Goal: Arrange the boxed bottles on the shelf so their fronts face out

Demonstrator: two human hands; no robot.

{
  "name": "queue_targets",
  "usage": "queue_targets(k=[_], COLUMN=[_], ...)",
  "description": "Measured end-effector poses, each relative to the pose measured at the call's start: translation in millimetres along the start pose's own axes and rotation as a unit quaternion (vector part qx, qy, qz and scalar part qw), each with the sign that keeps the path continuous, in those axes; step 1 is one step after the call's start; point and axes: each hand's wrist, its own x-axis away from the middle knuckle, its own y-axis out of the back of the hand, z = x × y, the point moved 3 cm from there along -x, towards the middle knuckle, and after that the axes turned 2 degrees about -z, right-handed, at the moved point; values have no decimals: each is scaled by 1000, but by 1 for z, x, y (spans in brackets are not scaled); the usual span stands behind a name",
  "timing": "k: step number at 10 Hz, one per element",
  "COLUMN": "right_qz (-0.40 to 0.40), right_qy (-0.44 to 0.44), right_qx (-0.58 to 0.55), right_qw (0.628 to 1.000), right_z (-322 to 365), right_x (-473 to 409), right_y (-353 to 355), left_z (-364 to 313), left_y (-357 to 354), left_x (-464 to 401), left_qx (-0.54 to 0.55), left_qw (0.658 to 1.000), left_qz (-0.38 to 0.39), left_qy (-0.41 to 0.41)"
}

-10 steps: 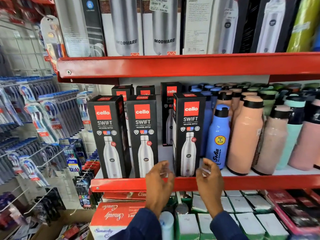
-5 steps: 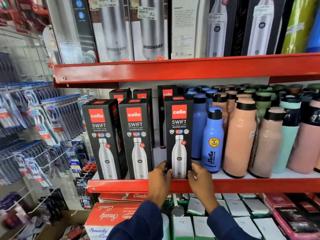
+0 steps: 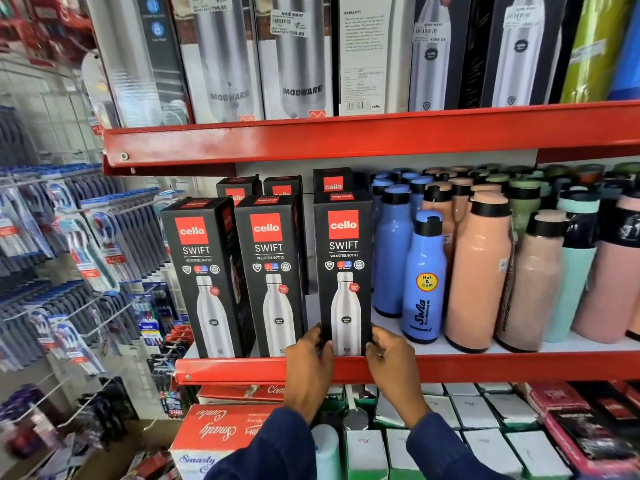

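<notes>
Three black boxed bottles stand in a row at the front of the red shelf (image 3: 485,365), fronts facing out: the left box (image 3: 204,271), the middle box (image 3: 270,268) and the right box (image 3: 344,265). My left hand (image 3: 308,362) grips the lower left edge of the right box. My right hand (image 3: 388,358) grips its lower right edge. More black boxes (image 3: 332,181) stand behind the front row.
Loose blue bottles (image 3: 422,275), peach bottles (image 3: 478,271) and teal ones fill the shelf to the right. Tall boxed bottles (image 3: 298,60) line the upper shelf. Toothbrush packs (image 3: 86,244) hang on hooks at the left. White and red boxes sit below.
Both hands rose from the shelf edge and closed on the right box's lower edges. The box, angled a second ago, now faces straight out, closer to the middle box.
</notes>
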Motion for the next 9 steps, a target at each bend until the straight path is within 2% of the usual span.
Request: queue_targets(k=[4,8,9], right_qz=[17,48,-42], right_qy=[-23,-42,-51], right_qx=[-6,-31,-74], right_qw=[1000,997,995], right_z=[2,5,1], right_x=[5,9,14], right_y=[-1,0,14], left_z=[7,8,1], left_y=[-1,1,11], left_x=[-3,-2,4], left_qx=[-18,-4,30], left_qw=[1000,1000,999], left_qz=[-3,-2,-27], left_qy=[-24,-7,-20])
